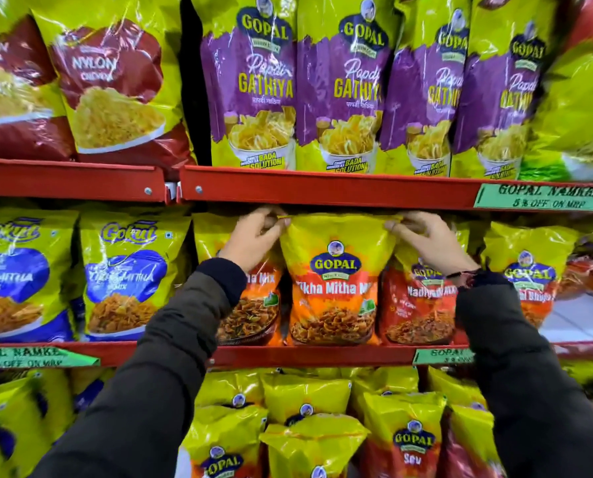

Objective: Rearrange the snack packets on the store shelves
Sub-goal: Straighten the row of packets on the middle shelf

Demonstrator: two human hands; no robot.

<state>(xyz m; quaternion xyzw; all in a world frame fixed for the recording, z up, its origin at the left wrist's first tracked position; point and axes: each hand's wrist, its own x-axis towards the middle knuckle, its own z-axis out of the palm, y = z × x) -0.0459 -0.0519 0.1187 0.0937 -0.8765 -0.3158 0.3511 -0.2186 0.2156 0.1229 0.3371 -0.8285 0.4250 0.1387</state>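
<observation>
I see my left hand [257,236] and right hand [422,238] each pinching a top corner of the orange-and-yellow snack packet [334,284], which stands upright on the middle red shelf [309,355], touching a like packet [250,305] at 9 o'clock and a red one [417,312] at 3 o'clock.

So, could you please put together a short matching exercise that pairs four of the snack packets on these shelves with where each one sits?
Packets:
1. Papdi Gathiya packet
2. Tikha Mitha Mix packet
3. Gokul packet
4. Sev packet

Places:
A. bottom shelf, right of centre
B. middle shelf, held at its top corners by the left hand and right hand
C. top shelf, purple-fronted row
D. middle shelf, left section, blue front

Pairs: 1-C, 2-B, 3-D, 4-A
</observation>
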